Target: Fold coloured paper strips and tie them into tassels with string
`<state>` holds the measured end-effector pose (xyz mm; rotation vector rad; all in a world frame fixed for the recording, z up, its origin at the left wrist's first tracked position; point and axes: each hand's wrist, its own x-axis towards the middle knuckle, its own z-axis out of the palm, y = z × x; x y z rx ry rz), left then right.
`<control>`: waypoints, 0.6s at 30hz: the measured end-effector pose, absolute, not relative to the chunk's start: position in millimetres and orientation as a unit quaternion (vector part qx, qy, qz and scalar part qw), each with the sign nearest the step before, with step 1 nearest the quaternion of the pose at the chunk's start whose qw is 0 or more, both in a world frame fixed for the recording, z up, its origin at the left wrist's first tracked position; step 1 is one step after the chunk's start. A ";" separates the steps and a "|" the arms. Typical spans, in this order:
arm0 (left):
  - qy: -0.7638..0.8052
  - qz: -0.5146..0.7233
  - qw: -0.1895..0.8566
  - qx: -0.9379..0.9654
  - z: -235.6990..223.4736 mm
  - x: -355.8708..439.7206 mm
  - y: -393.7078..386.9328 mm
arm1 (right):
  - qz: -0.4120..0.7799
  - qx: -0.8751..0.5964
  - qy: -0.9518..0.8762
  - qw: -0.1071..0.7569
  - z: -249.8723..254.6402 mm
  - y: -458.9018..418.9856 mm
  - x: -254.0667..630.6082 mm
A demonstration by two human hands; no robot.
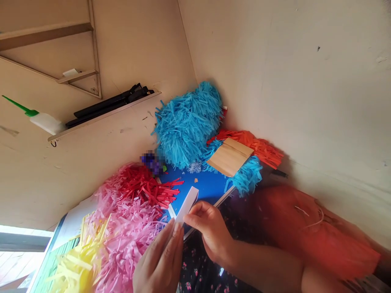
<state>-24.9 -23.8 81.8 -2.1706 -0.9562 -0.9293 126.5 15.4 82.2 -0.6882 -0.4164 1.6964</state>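
Note:
My left hand (pixel 160 260) and my right hand (pixel 212 232) both grip a narrow folded strip of white paper (pixel 187 205) that points up and away over a blue board (pixel 207 185). The left fingers lie together, pressed along the strip's lower end. The right thumb and fingers pinch the strip near its middle. Heaps of fringed pink paper (pixel 128 236), red paper (pixel 142 185) and yellow paper (pixel 75 264) lie just left of my hands.
A big pile of blue fringed paper (pixel 187 124) fills the far corner, with orange fringe (pixel 255 146) and a brown cardboard piece (pixel 229 156) beside it. An orange cloth (pixel 308 236) lies at right. A wall shelf (pixel 104 114) holds dark items and a white bottle (pixel 44 121).

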 end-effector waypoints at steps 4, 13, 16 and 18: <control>-0.351 -0.334 0.304 -0.820 85.0 -24.2 -23.2 | 0.721 -0.299 -0.192 0.594 79.3 16.1 124.9; -0.391 -0.351 0.295 -0.798 81.2 -22.0 -21.9 | 0.706 -0.317 -0.228 0.591 80.3 17.6 128.2; -0.408 -0.331 0.273 -0.806 74.5 -27.7 -23.1 | 0.708 -0.313 -0.231 0.590 80.1 17.1 127.7; -0.423 -0.339 0.241 -0.805 69.0 -32.2 -23.8 | 0.705 -0.312 -0.231 0.593 78.4 17.5 126.9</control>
